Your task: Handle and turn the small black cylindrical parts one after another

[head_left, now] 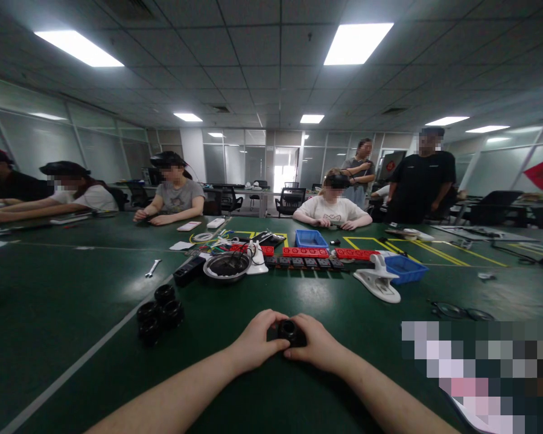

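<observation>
A small black round part (288,330) with a hole in its top is between my two hands, low over the green table (217,398). My left hand (259,340) curls round its left side, thumb in front and fingers behind. From the right, my right hand (314,342) grips the same part, its fingertips near those of the left. The part's underside is hidden. To the left, several similar black round parts (165,293) stand in a cluster, touching one another.
Beyond my hands lie a metal bowl (226,276), a white clamp (377,278), blue trays (311,239), red strips (305,252) and cables. A wrench (152,268) is at left, glasses (461,311) at right. Several people sit or stand around the table.
</observation>
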`<act>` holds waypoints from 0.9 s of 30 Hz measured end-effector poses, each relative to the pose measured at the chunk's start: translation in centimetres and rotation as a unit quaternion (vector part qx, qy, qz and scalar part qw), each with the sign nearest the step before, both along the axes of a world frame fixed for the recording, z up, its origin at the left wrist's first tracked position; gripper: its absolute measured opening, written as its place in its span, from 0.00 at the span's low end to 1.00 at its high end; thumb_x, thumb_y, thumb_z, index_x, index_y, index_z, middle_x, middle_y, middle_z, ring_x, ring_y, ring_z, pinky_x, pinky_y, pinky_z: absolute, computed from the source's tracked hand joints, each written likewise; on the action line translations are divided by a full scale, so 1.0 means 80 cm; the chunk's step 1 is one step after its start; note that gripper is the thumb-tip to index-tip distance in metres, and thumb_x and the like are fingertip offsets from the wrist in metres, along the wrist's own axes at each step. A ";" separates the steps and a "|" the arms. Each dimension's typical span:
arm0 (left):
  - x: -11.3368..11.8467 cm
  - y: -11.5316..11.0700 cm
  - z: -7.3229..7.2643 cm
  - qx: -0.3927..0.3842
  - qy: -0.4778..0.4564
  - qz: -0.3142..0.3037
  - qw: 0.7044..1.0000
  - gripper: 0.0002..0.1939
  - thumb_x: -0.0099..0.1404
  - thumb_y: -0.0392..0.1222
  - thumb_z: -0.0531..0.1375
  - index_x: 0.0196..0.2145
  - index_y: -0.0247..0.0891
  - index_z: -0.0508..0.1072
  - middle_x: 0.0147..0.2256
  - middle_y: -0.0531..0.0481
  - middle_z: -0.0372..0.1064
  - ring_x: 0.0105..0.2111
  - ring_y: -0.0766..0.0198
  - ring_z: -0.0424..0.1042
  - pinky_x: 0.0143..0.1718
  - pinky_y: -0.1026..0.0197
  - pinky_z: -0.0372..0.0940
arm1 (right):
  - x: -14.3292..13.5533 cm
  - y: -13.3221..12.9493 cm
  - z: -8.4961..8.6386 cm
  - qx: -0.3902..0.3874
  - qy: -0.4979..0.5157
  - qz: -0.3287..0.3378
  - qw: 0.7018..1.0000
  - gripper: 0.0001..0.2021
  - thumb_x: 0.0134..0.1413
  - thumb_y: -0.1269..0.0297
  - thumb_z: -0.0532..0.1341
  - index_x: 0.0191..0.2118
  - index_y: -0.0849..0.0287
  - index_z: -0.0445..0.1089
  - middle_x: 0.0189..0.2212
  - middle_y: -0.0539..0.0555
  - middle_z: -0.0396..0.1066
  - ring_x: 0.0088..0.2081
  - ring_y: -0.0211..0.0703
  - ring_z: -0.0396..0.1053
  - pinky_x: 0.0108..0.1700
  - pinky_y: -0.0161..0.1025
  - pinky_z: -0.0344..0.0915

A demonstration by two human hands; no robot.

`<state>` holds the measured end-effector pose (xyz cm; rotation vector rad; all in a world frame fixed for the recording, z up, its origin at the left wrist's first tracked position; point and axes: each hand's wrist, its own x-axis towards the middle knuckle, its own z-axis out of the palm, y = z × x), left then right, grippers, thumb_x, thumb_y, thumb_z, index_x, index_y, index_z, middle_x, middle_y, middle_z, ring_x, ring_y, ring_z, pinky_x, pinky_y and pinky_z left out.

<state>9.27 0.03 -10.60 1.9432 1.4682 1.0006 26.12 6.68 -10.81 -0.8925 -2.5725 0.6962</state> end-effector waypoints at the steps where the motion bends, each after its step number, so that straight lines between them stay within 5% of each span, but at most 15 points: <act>1: -0.001 0.000 0.001 -0.002 0.001 -0.008 1.000 0.18 0.50 0.34 0.62 0.40 0.40 0.68 0.37 0.52 0.64 0.39 0.60 0.63 0.41 0.62 0.58 | 0.003 0.003 0.000 -0.017 -0.001 0.014 1.000 0.21 0.34 0.61 0.67 0.40 0.58 0.68 0.35 0.52 0.66 0.38 0.46 0.63 0.37 0.37 0.57; 8: 0.000 0.001 0.001 -0.017 0.000 -0.009 1.000 0.19 0.50 0.34 0.63 0.41 0.39 0.68 0.37 0.51 0.64 0.37 0.61 0.64 0.38 0.63 0.59 | 0.007 0.014 -0.006 -0.045 -0.017 0.009 0.999 0.18 0.33 0.63 0.68 0.36 0.59 0.69 0.31 0.48 0.67 0.32 0.40 0.65 0.30 0.31 0.58; 19: 0.012 0.002 -0.011 0.000 -0.004 0.093 0.996 0.17 0.51 0.35 0.62 0.40 0.37 0.67 0.39 0.48 0.63 0.39 0.58 0.63 0.41 0.59 0.58 | -0.019 -0.017 -0.006 0.099 -0.047 -0.148 0.983 0.13 0.39 0.58 0.63 0.31 0.61 0.64 0.31 0.56 0.66 0.36 0.51 0.62 0.37 0.42 0.55; 23: 0.006 -0.002 -0.003 0.001 -0.002 0.039 0.999 0.18 0.50 0.34 0.63 0.40 0.39 0.68 0.38 0.50 0.64 0.39 0.60 0.63 0.40 0.61 0.59 | -0.006 -0.006 -0.004 0.053 -0.021 -0.052 0.997 0.24 0.36 0.56 0.65 0.42 0.58 0.64 0.37 0.55 0.66 0.39 0.49 0.62 0.40 0.40 0.57; 27: 0.001 -0.005 0.003 -0.009 0.000 -0.018 1.000 0.18 0.51 0.34 0.62 0.41 0.41 0.69 0.37 0.52 0.64 0.37 0.61 0.64 0.38 0.63 0.59 | 0.008 0.011 0.003 -0.036 -0.018 0.057 0.998 0.20 0.36 0.60 0.67 0.40 0.56 0.68 0.36 0.51 0.66 0.39 0.46 0.63 0.40 0.38 0.58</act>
